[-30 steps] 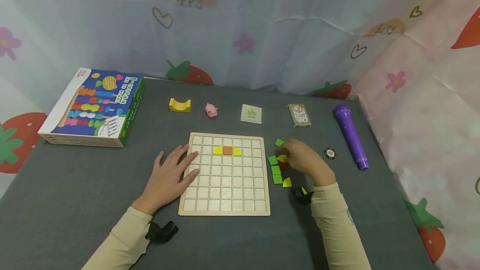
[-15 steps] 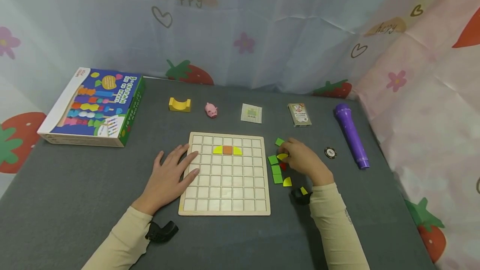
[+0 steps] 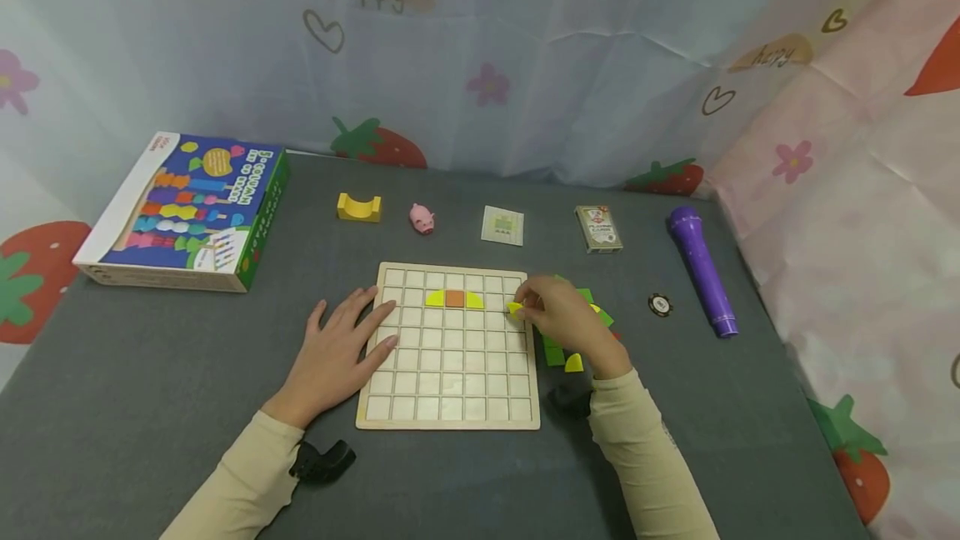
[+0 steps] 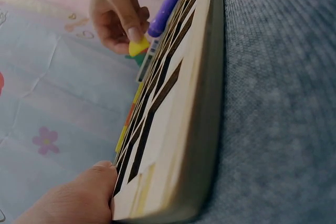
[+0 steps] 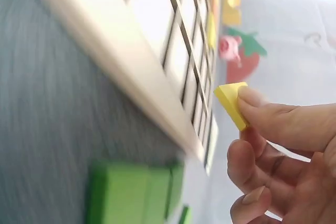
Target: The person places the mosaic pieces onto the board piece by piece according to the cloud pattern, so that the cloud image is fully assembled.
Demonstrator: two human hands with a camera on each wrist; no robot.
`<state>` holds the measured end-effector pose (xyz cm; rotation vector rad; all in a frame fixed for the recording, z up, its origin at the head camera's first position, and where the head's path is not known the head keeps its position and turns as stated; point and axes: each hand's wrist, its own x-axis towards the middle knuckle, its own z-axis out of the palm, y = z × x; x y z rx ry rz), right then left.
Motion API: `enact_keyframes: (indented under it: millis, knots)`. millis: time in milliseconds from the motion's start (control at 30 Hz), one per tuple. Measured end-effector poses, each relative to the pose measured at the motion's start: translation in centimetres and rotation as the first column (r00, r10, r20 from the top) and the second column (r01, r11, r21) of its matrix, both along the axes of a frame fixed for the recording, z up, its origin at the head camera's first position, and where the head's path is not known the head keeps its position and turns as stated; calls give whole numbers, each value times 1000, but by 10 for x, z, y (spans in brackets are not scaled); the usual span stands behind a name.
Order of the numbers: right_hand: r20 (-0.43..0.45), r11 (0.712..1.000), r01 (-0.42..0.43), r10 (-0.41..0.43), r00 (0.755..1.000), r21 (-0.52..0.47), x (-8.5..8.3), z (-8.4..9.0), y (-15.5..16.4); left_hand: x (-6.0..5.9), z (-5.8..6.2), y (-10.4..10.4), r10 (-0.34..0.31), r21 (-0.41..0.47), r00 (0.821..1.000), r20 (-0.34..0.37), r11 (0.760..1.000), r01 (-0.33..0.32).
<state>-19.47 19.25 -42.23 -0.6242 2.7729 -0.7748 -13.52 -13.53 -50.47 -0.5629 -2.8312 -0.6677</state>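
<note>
My right hand (image 3: 566, 315) pinches a yellow rounded-edge tile (image 5: 231, 102) between thumb and fingers, above the right edge of the wooden grid board (image 3: 452, 387). In the left wrist view that tile (image 4: 137, 46) is held clear of the board. My left hand (image 3: 336, 357) lies spread with its fingers over the board's left edge. Near the board's top, an orange-brown square tile (image 3: 454, 299) sits between two yellow rounded tiles (image 3: 434, 299). Loose green tiles (image 3: 553, 353) and another yellow tile (image 3: 573, 363) lie right of the board, partly hidden by my right hand and forearm.
Behind the board stand a yellow curved block (image 3: 359, 207), a pink pig figure (image 3: 422, 219), a small printed paper packet (image 3: 502, 226) and a playing card box (image 3: 599, 229). A purple microphone-shaped object (image 3: 702, 272) and a round chip (image 3: 660, 305) lie right. A game box (image 3: 187, 211) sits left.
My right hand has moved left from the loose tiles to the board's right edge, carrying the yellow tile. My left hand stays on the board's left edge.
</note>
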Motion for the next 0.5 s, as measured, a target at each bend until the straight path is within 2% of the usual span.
enact_keyframes:
  millis: [267, 500]
  knots:
    - [83, 1000, 17, -18, 996, 4, -1, -7, -21, -1, -2, 0, -2, 0, 1000, -5, 1000, 2]
    - [85, 997, 48, -53, 995, 59, 0, -10, -26, -1, -1, -1, -1, 2, 1000, -2, 1000, 1]
